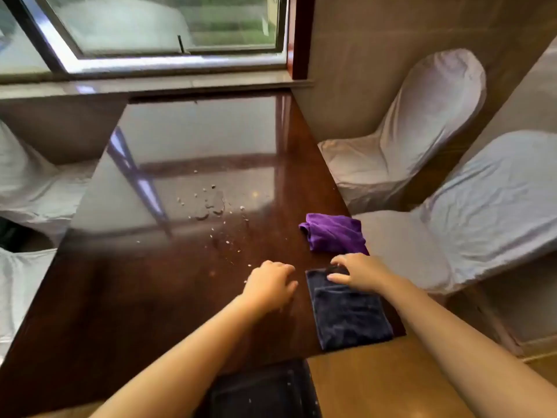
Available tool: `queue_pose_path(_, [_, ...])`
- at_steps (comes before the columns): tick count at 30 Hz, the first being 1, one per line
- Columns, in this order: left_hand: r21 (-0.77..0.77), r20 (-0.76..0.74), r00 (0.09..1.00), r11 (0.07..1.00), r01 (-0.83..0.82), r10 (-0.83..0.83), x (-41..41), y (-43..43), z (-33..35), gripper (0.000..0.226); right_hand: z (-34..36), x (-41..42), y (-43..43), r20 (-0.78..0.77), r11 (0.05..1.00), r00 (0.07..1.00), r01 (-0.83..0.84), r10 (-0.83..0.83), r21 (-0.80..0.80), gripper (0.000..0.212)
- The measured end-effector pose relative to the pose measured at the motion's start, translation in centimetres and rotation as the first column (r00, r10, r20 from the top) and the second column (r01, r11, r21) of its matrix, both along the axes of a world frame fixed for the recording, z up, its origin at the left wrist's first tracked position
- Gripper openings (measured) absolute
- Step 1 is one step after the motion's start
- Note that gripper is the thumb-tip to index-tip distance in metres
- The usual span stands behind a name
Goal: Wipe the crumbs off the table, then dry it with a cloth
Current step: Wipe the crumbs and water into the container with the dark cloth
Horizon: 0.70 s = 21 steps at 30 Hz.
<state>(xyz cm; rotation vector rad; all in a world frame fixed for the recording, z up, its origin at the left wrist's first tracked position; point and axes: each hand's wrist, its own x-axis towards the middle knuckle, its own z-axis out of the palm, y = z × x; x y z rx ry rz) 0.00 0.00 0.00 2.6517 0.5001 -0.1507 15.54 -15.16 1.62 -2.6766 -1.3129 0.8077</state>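
Observation:
A glossy dark wooden table (150, 282) fills the middle of the view. Pale crumbs (217, 206) and a few water drops lie scattered near its centre. A folded dark blue cloth (349, 318) lies flat by the near right edge. My right hand (358, 273) rests on its far end, fingers spread and pressing, not clearly gripping. Beyond it sits a crumpled purple cloth (334, 233) at the right edge. My left hand (271, 285) lies palm down on the bare wood left of the blue cloth, fingers loosely curled, holding nothing.
Chairs in white covers stand to the right (422, 122) (470, 212) and to the left (27, 182). A window with a sill (168, 64) lies past the far end. A dark bin or tray (262, 390) sits below the near table edge.

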Motion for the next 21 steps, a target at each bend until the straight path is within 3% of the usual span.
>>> queue_pose_path(4, [0.02, 0.017, 0.994, 0.994, 0.104, -0.105, 0.7, -5.3, -3.4, 0.042, -2.9, -0.6, -3.5, 0.023, 0.999, 1.0, -0.004, 0.006, -0.05, 0.055])
queue_pose_path(9, [0.022, -0.04, 0.995, 0.996, 0.089, -0.088, 1.5, -8.4, -7.4, 0.061, -7.1, -1.3, -5.9, 0.069, 0.991, 0.992, -0.096, 0.103, -0.091, 0.078])
queue_pose_path(14, [0.064, -0.063, 0.996, 0.996, 0.062, -0.058, 1.6, -9.3, -9.1, 0.067, -9.5, -1.4, -6.9, 0.08, 0.997, 0.995, -0.057, 0.053, 0.045, 0.083])
queue_pose_path(21, [0.106, 0.047, 0.998, 0.993, -0.045, 0.04, 2.5, -9.4, -9.7, 0.065, -10.3, -0.5, -7.1, 0.12, 0.982, 0.992, -0.059, 0.038, 0.179, 0.072])
